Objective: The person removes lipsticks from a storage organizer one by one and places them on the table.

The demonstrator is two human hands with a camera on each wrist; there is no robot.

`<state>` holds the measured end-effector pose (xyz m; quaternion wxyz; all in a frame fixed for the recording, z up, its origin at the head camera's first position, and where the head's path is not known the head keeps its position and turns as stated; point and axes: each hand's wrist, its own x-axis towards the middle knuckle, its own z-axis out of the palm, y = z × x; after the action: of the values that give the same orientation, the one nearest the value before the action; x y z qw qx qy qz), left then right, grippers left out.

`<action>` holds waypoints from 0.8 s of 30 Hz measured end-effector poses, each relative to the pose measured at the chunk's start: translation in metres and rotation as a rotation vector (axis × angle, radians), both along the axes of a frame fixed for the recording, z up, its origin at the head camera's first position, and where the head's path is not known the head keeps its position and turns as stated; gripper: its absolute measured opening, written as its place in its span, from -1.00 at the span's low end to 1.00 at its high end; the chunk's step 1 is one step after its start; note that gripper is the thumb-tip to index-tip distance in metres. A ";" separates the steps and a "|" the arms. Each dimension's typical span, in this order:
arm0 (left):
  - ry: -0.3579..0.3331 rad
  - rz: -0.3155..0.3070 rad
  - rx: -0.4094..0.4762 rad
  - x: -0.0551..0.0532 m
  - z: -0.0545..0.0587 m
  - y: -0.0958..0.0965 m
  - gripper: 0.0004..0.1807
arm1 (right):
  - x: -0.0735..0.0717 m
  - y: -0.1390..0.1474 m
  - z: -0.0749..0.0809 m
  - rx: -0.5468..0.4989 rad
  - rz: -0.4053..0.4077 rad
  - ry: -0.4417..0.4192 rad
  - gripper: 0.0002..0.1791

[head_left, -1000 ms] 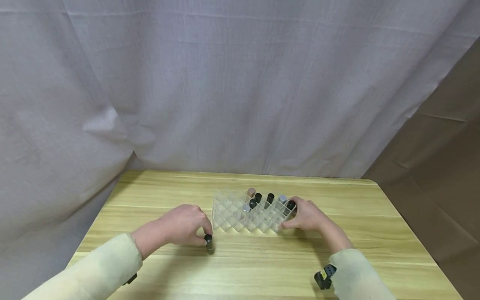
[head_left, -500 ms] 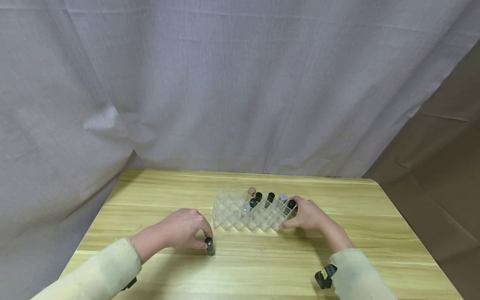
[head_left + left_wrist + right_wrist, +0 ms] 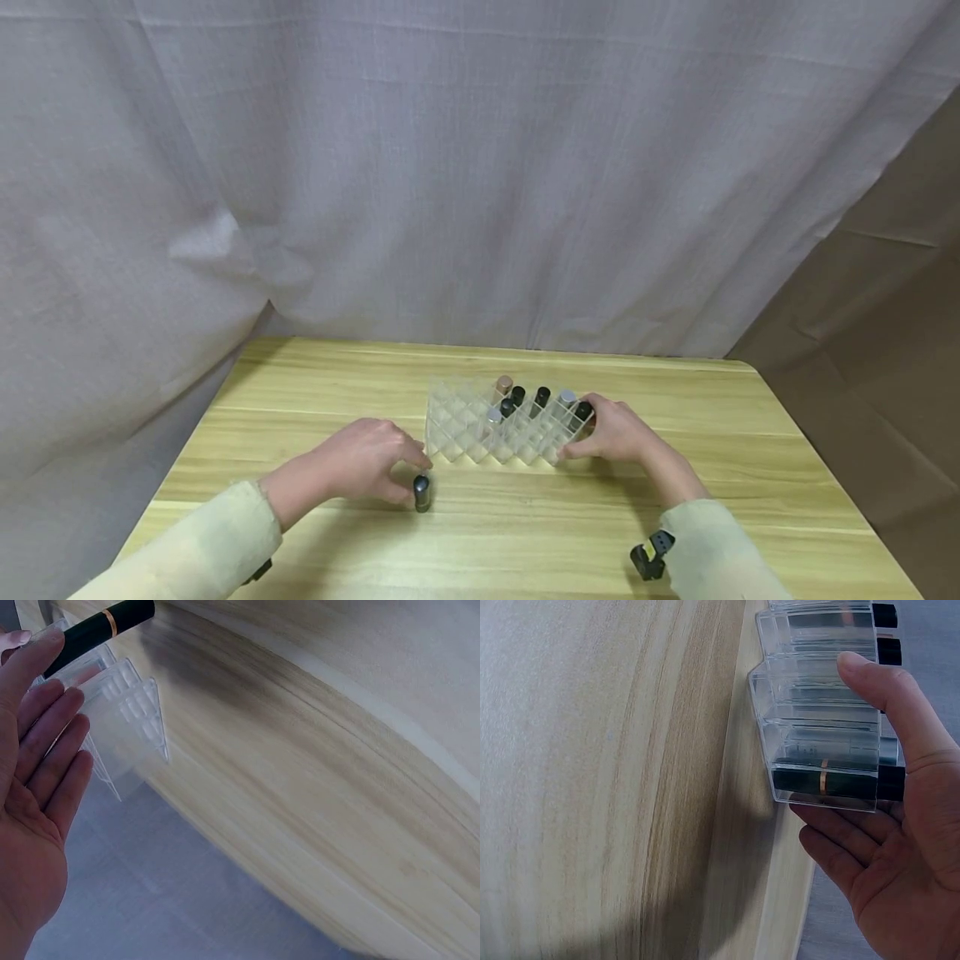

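A dark green lipstick tube (image 3: 86, 636) with a gold band stands upright on the table, left of and nearer than a clear lipstick organizer (image 3: 453, 433). My left hand (image 3: 367, 462) is beside the tube. Its thumb touches the tube's side while the other fingers are straight and apart from it. At the organizer's right end, my right hand (image 3: 613, 429) grips the wall, thumb on the front and fingers round the end. Several capped tubes sit in the slots, including a dark one (image 3: 847, 782) by that hand, a rose-gold one (image 3: 502, 386) and a silver one (image 3: 566, 398).
The wooden table (image 3: 510, 542) has a grey cloth (image 3: 480, 208) hanging behind it. A brown cloth (image 3: 862, 350) hangs at the right. Black wrist devices show at both sleeves, such as the right strap (image 3: 651, 554).
My left hand held the tube and lowered it slightly toward me and to the right. Its fingers have since spread away from the tube. My right hand stays on the organizer.
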<state>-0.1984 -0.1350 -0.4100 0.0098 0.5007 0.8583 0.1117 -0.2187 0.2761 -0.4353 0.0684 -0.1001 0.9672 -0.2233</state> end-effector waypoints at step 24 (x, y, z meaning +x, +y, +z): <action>0.301 -0.010 -0.057 -0.022 0.030 0.006 -0.16 | 0.002 0.000 0.000 -0.007 -0.008 0.003 0.09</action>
<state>-0.2201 -0.1285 -0.3805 -0.1041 0.5157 0.8503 0.0111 -0.2170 0.2756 -0.4357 0.0658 -0.0969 0.9669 -0.2267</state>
